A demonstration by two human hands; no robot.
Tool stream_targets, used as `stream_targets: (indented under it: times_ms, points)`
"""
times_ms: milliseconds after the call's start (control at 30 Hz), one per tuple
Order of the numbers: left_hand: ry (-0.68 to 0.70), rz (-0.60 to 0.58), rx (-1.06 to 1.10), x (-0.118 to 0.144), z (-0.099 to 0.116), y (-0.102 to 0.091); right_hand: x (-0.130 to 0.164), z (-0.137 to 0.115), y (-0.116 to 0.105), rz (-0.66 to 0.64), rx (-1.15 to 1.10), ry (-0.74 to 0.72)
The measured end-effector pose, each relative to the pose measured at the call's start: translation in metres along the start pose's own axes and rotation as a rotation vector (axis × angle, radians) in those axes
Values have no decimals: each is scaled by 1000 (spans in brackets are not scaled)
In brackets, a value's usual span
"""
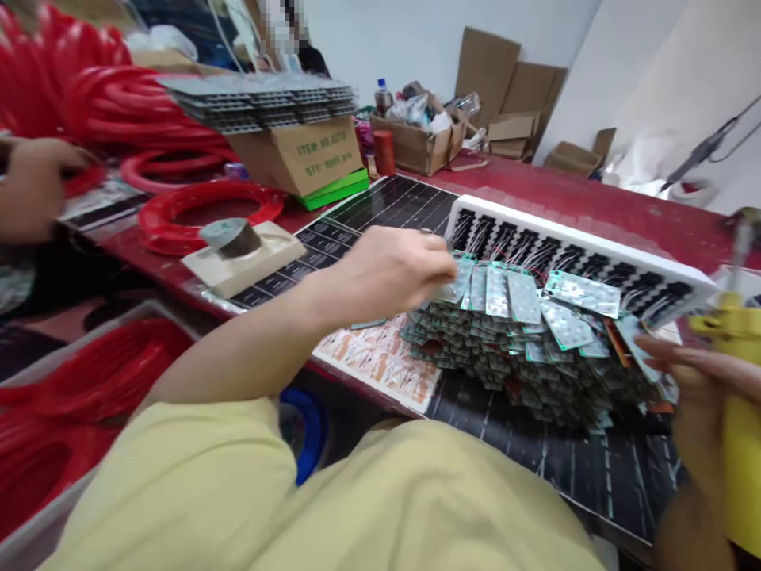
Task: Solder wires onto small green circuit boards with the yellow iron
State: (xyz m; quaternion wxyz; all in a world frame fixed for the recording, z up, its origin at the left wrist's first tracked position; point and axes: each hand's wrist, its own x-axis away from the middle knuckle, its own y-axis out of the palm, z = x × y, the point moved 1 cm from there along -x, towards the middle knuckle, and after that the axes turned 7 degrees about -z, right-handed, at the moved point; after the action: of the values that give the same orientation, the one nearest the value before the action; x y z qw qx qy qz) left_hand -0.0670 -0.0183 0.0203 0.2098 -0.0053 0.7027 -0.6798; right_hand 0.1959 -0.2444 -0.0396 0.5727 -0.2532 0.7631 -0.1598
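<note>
A large heap of small green-edged circuit boards point(523, 297) lies on the black-patterned table top, with thin white and red wires at its back. The wires lead to black pieces in a long white foam tray point(594, 238) behind the heap. My left hand point(404, 266) is closed at the left end of the heap, beside the leftmost upper boards; its fingertips are hidden, so what it pinches cannot be made out. At the right end, my right hand point(698, 369) is somewhat blurred, its fingers stretched out against the boards' edges.
A yellow upright object point(737, 341) stands at far right. Left are a tape roll point(231, 236) on a cream block, red tubing coils point(208, 210) and a carton point(303, 155) under stacked panels. A bin point(166, 313) of red coils stands lower left. Another person's hand point(36, 186) shows at left.
</note>
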Motion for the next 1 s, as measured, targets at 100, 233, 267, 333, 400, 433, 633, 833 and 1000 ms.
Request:
stream_targets:
  times_ms: [100, 233, 267, 333, 400, 433, 633, 833, 1000]
  points:
    - [185, 81, 22, -46, 50, -23, -15, -20, 7, -140, -194, -183]
    - [416, 276, 414, -91, 88, -22, -25, -28, 17, 7, -162, -214]
    - [462, 320, 473, -99, 90, -17, -25, -25, 17, 84, -121, -198]
    - [482, 433, 519, -111, 87, -5, -22, -15, 14, 222, -54, -136]
    - [402, 580, 558, -118, 79, 6, -18, -4, 9, 298, -17, -83]
    - [361, 605, 581, -121, 75, 11, -16, 1, 7, 314, -7, -60]
    - [372, 298, 717, -141, 93, 39, -12, 2, 4, 301, 78, -92]
    - [121, 70, 1388, -162, 114, 39, -8, -2, 5, 279, 44, -63]
    - [-82, -92, 1705, -159, 113, 42, -4, 4, 11, 321, -32, 32]
